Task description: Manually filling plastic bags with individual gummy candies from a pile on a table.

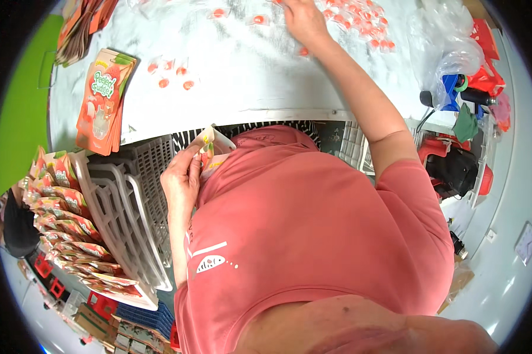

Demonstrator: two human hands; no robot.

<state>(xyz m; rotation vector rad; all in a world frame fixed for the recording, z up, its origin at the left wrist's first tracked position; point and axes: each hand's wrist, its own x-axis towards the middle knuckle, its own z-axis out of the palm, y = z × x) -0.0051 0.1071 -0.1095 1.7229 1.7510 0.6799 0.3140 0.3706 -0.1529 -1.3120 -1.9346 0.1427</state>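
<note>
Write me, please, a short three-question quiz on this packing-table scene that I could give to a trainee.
1. Multiple choice: what is the left hand holding?
A) a pair of scissors
B) a pouch
C) a bottle

2. True or false: the right hand is stretched out over the pale table.

3. Short answer: on which side of the right hand does the large cluster of wrapped red pieces lie?

Key:
1. B
2. True
3. On its right
</note>
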